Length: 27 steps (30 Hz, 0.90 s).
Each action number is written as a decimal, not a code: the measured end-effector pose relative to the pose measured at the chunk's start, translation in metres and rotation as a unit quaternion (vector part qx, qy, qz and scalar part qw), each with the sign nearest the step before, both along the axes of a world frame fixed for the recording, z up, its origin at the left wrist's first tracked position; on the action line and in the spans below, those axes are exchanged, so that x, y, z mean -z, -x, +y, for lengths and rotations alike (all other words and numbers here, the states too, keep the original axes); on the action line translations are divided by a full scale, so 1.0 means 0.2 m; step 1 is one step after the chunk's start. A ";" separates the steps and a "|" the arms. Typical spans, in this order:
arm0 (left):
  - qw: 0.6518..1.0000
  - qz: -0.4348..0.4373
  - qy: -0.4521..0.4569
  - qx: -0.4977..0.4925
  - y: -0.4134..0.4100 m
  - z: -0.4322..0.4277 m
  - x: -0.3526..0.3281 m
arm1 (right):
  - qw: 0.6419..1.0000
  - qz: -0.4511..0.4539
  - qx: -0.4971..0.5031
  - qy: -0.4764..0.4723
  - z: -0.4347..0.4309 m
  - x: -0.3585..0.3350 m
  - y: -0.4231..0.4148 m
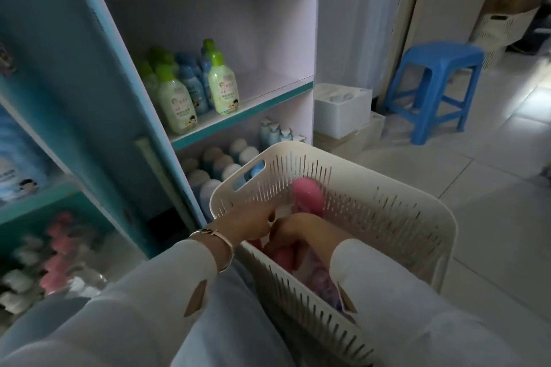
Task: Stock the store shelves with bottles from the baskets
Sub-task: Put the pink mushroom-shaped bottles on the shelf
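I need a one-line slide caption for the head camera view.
Left hand grips the white basket rim while the right hand reaches among pink bottles inside.

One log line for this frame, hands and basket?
left hand: grips basket rim | right hand: inside basket among pink bottles, grip unclear | shelf: green-capped bottles upright

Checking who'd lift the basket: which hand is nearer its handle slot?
Left. The left hand is at the rim of the basket, just below the handle slot; the right hand is farther right, down inside the basket.
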<state>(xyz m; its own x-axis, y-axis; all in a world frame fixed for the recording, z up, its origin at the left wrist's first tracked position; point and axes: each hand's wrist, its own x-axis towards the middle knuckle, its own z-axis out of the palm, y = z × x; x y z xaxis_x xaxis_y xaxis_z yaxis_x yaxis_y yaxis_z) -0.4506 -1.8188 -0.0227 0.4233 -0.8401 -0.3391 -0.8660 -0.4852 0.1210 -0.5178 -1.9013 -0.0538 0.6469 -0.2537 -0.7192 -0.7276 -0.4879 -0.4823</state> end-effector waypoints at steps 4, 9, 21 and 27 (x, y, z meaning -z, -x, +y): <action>0.999 0.037 0.006 0.010 0.00 0.00 0.01 | 1.000 0.005 0.020 0.007 -0.03 -0.03 0.01; 0.999 0.026 0.007 0.036 0.03 0.02 -0.06 | 0.996 -0.070 0.033 0.037 -0.07 -0.12 0.03; 0.992 0.061 0.111 0.000 0.01 0.10 -0.27 | 0.936 -0.243 0.248 -0.063 -0.11 -0.61 0.09; 0.965 0.070 0.236 -0.093 0.02 0.13 -0.42 | 0.910 -0.269 0.291 -0.119 -0.05 -0.80 0.05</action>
